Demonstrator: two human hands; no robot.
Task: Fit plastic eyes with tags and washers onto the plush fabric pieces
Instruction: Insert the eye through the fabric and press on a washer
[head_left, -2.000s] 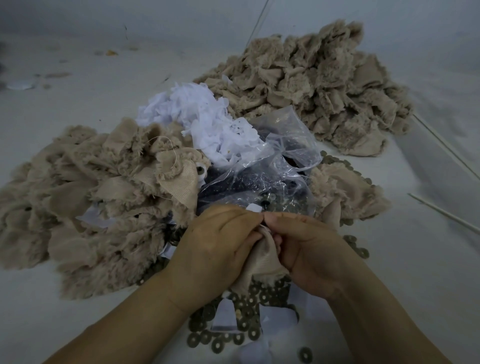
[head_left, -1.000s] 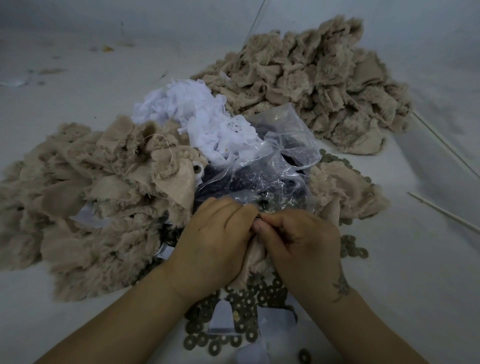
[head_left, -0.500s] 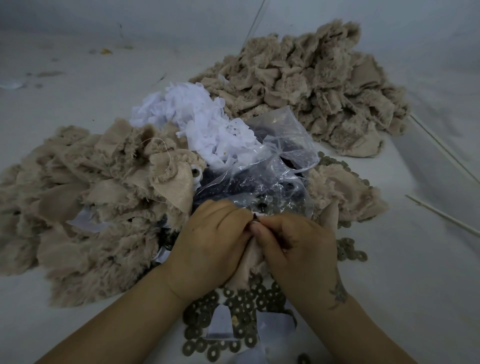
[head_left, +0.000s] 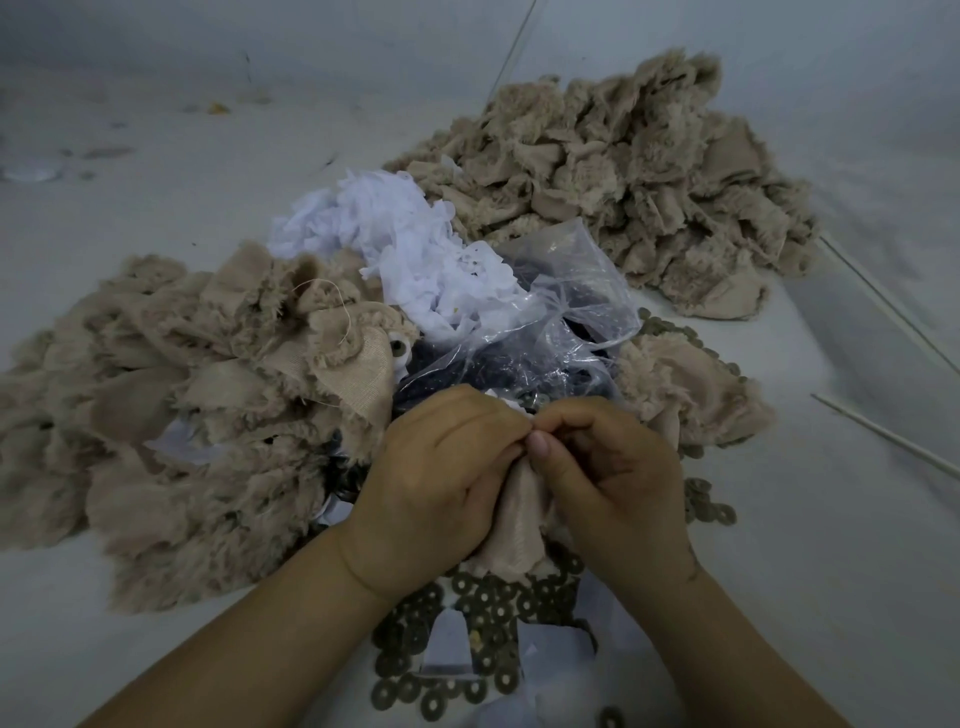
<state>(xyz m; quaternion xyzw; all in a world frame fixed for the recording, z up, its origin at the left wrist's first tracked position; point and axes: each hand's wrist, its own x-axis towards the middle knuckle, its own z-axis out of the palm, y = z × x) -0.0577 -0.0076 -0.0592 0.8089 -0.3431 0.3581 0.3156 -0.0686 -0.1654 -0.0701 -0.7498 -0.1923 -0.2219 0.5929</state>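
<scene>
here, nearest the near edge of the pale work surface (head_left: 857, 597), a loose scatter of dark ring-shaped washers (head_left: 483, 613) lies among a few white tags (head_left: 447, 642); they are too many and too overlapped to count. just above them 2 hands meet over 1 plush fabric piece (head_left: 517, 525). the left hand (head_left: 441, 478) has its fingers curled round the beige piece, and the right hand (head_left: 618, 467) pinches the top of the same piece between thumb and forefinger, the 2 sets of fingertips touching. what sits between the fingertips is too small to tell.

behind the hands stands 1 clear plastic bag (head_left: 550, 317), open and crumpled, with a dark mass of small black parts inside; singly they cannot be made out. touching the bag on its far left is 1 heap of white tags (head_left: 405, 244).

there are 3 beige plush heaps: a large one (head_left: 182, 405) toward the left edge, a small one (head_left: 685, 384) right of the bag with more washers along its rim, and a large one (head_left: 634, 166) toward the far right corner. 2 thin pale sticks (head_left: 883, 436) lie near the right edge, well apart from the heaps.
</scene>
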